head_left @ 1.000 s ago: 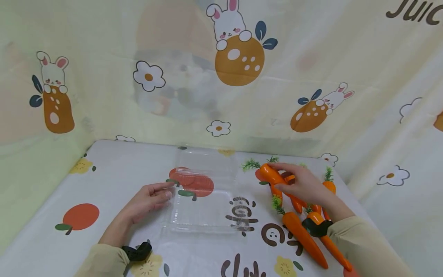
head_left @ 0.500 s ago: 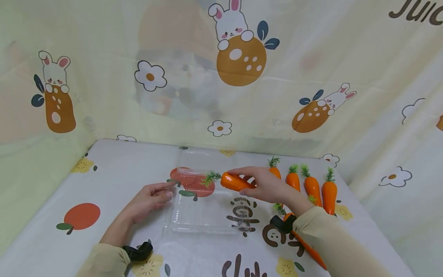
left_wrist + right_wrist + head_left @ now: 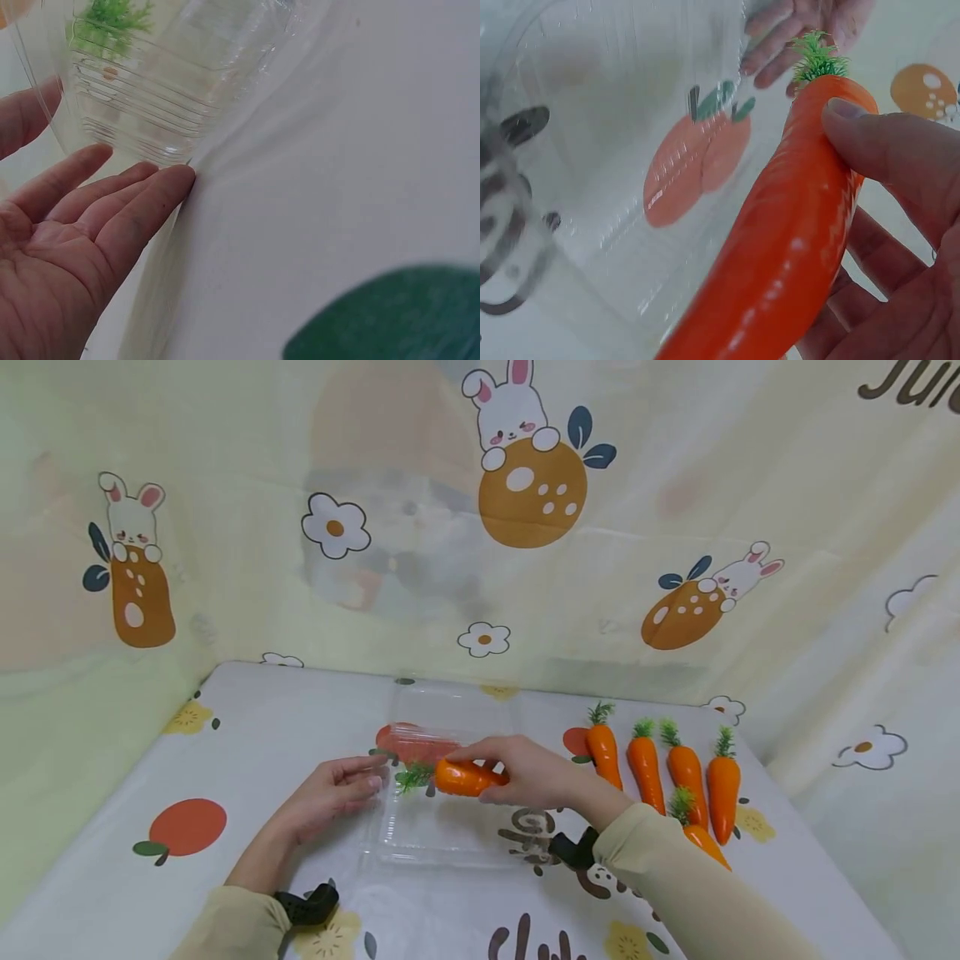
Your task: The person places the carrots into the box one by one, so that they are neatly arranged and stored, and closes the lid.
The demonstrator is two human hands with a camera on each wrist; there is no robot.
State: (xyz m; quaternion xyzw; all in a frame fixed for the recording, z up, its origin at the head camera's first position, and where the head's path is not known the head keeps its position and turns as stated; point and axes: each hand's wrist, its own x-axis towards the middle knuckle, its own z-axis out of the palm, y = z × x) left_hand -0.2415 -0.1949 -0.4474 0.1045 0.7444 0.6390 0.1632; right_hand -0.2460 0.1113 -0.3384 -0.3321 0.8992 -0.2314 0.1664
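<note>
My right hand (image 3: 536,772) holds an orange toy carrot (image 3: 457,778) by its thick end, thumb on one side and fingers on the other. Its green leafy top (image 3: 820,64) points left. The carrot is over the clear plastic box (image 3: 420,831), whose clear lid (image 3: 453,703) lies folded back behind it. The carrot's tapered end is covered by the hand in the head view. At the box's left wall, my left hand (image 3: 330,797) has its fingers extended, with fingertips right at the ridged plastic (image 3: 142,112).
Several more toy carrots (image 3: 723,797) lie at the right of the table, leaves mostly toward the back. A white printed cloth (image 3: 277,718) covers the tabletop. A patterned curtain (image 3: 420,610) hangs behind and at both sides.
My right hand has picked a carrot from the group on the right and carried it left over the clear box. My left hand has stayed beside the box.
</note>
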